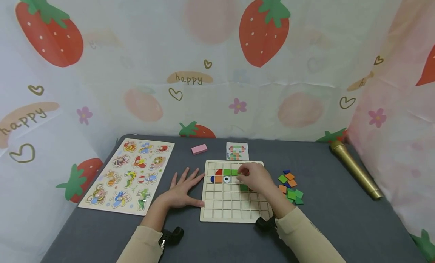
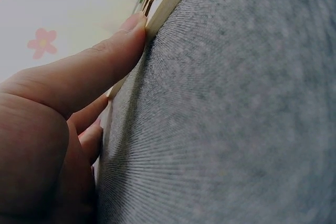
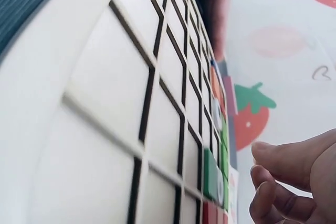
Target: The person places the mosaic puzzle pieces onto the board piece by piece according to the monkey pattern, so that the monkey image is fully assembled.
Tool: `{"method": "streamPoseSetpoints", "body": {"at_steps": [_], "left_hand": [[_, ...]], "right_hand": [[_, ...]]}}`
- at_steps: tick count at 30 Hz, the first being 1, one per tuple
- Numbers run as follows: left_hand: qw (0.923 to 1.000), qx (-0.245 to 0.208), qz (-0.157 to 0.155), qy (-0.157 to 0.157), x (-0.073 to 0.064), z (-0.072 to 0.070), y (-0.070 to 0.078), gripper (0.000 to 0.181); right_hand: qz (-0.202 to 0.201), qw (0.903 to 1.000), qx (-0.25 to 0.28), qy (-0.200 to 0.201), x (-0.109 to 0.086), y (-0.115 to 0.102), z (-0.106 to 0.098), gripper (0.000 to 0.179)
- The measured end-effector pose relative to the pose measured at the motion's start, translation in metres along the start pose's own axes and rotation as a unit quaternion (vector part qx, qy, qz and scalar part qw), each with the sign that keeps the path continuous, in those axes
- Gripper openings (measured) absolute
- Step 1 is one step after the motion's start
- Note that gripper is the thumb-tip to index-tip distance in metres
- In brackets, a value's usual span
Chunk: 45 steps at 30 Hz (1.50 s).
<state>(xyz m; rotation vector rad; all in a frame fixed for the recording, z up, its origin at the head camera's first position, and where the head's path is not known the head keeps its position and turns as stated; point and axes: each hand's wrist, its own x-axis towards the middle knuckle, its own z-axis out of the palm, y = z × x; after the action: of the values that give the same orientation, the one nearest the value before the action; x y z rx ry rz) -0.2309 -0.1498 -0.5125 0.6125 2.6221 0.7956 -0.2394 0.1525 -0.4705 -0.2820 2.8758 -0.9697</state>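
A wooden grid board (image 1: 224, 206) lies on the table, with several colored tiles in its upper rows. Among them are a red tile (image 1: 219, 172), a green tile (image 1: 227, 172) and a white tile with an eye (image 1: 226, 179). My left hand (image 1: 181, 191) lies with fingers spread at the board's left edge; its thumb (image 2: 105, 61) touches that edge. Over the upper right of the board is my right hand (image 1: 256, 178), thumb and fingers curled close together. In the right wrist view that hand (image 3: 294, 177) shows no clear tile between its fingertips.
Loose green, orange and blue tiles (image 1: 290, 194) lie right of the board. A pattern card (image 1: 237, 157) and a pink block (image 1: 199, 149) are behind it. An insect puzzle board (image 1: 129, 176) lies at left, a gold microphone (image 1: 357, 170) at far right.
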Motion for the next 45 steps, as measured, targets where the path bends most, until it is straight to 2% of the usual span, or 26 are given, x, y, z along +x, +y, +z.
{"method": "streamPoseSetpoints", "body": {"at_steps": [10,20,27,36,45], "left_hand": [[1.0,-0.001,0.0,-0.001,0.001,0.004,-0.002,0.103],[0.9999,0.01,0.001,0.003,0.003,0.004,-0.002,0.103],[1.0,0.004,0.001,0.004,0.0,0.003,-0.002,0.103],[1.0,0.002,0.0,0.001,-0.002,0.002,-0.003,0.103],[1.0,0.001,-0.002,-0.001,0.0,0.0,-0.002,0.103]], "right_hand": [[0.019,0.9993,0.023,0.024,-0.019,0.03,-0.024,0.018],[0.031,0.9981,0.001,0.053,-0.037,0.062,-0.043,0.023],[0.055,0.9971,-0.009,0.052,-0.041,0.08,-0.051,0.027],[0.094,0.9926,-0.049,0.059,-0.044,0.093,-0.058,0.03],[0.131,0.9883,-0.062,0.048,-0.045,0.096,-0.062,0.039]]}}
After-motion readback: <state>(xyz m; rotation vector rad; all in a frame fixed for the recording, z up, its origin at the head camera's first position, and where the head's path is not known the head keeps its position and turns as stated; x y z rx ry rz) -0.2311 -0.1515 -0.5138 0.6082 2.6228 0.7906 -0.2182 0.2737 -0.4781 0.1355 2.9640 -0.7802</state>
